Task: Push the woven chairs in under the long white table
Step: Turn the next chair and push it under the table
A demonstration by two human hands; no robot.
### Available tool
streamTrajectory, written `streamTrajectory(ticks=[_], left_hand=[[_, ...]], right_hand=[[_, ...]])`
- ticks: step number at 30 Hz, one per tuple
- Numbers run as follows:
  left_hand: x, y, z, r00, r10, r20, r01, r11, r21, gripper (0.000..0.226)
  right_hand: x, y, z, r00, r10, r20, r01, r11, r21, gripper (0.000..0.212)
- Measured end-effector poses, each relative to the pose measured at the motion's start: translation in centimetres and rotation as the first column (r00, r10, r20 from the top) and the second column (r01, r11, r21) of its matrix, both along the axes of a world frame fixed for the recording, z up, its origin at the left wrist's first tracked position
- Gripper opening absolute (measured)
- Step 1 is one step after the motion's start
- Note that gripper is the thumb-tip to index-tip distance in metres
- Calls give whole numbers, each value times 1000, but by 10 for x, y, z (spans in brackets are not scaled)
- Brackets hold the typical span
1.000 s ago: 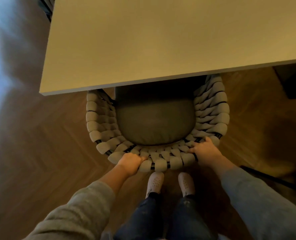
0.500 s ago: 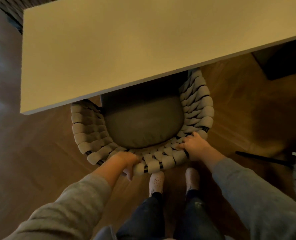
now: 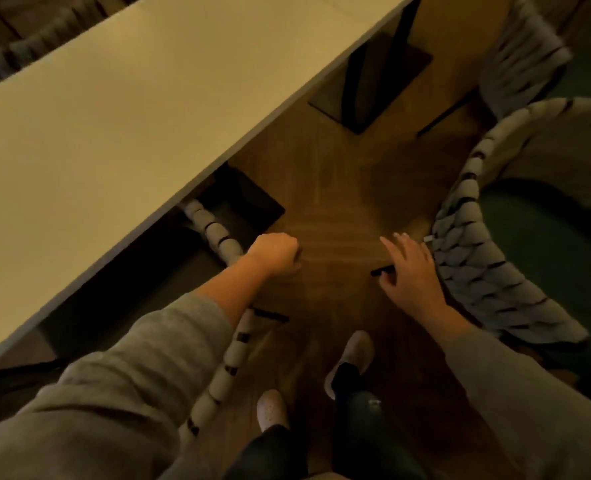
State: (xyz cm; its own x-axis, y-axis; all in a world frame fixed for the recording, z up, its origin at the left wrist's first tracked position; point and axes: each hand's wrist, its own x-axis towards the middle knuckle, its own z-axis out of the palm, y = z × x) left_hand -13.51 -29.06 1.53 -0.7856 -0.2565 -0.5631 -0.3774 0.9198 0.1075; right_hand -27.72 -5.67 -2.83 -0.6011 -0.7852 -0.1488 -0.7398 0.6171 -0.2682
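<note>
Head view: one woven chair sits tucked under the white surface, the left hand an empty fist beside its rim; the right hand, fingers spread, hovers beside a second woven chair farther out.

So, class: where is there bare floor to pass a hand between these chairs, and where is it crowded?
Free: the wood floor between the pushed-in chair and the pulled-out chair, up to the table base. Crowded: under the white table and beside the right hand, near that chair's weave.
</note>
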Motion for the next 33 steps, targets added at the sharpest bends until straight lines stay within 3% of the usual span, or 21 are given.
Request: streamTrajectory(ticks=[5, 9, 12, 18, 21, 27, 33], left_hand=[[-125, 48, -5, 979, -185, -87, 181, 982, -53, 24], [-211, 89, -13, 914, -397, -78, 393, 917, -60, 47], [-252, 106, -16, 857, -510, -67, 501, 857, -119, 62], [-332, 114, -26, 732, -677, -80, 654, 731, -195, 82], [-373, 112, -31, 621, -782, -40, 751, 609, -256, 81], [-468, 105, -41, 345, -928, 141, 889, 274, -367, 70], [-537, 106, -53, 88, -933, 348, 937, -41, -346, 57]], right_hand=[[-86, 81, -6, 931, -364, 19, 357, 923, 144, 77], [-140, 127, -15, 814, -573, 93, 524, 795, 307, 94], [-157, 138, -21, 759, -632, 160, 548, 751, 368, 103], [-183, 121, -27, 655, -678, 333, 588, 734, 339, 116], [-199, 93, -28, 621, -686, 378, 614, 726, 310, 118], [-241, 23, -37, 503, -722, 475, 674, 672, 307, 116], [-256, -7, -60, 391, -809, 439, 690, 573, 442, 86]])
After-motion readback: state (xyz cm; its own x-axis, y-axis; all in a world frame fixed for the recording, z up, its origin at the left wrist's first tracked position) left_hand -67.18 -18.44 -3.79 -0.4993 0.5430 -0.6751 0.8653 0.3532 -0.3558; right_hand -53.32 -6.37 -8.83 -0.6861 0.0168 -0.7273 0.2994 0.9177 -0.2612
